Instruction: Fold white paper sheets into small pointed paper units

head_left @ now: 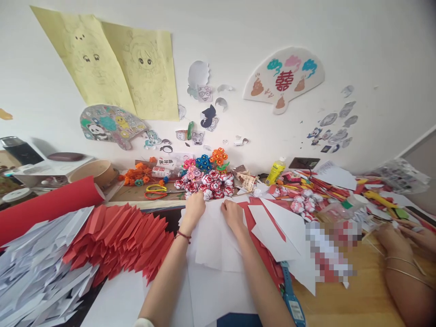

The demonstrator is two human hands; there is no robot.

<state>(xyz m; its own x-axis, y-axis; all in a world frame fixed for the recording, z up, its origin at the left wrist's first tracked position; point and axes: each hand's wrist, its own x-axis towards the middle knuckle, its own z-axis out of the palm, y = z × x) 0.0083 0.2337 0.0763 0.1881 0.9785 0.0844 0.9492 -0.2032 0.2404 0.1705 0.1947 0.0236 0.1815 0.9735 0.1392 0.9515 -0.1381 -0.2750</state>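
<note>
White paper [213, 252] lies in front of me, several sheets overlapping, with a crease down the middle of the top piece. My left hand [195, 210], a dark red cord on its wrist, is closed at the far left edge of that paper. On the far right edge, my right hand [233, 214] is closed with fingers curled in. The fingertips of both are partly hidden. Just beyond them sits a heap of red and white paper flowers [214, 184]. White sheets [275, 231] over red ones lie right of my right arm.
Folded red strips [126, 236] and white strips [37, 268] are piled at the left, beside a red roll [51, 206]. Orange-handled scissors [156, 192] lie at the back. A yellow bottle [275, 170] stands near the wall. Another person's hands [395, 240] work at the right.
</note>
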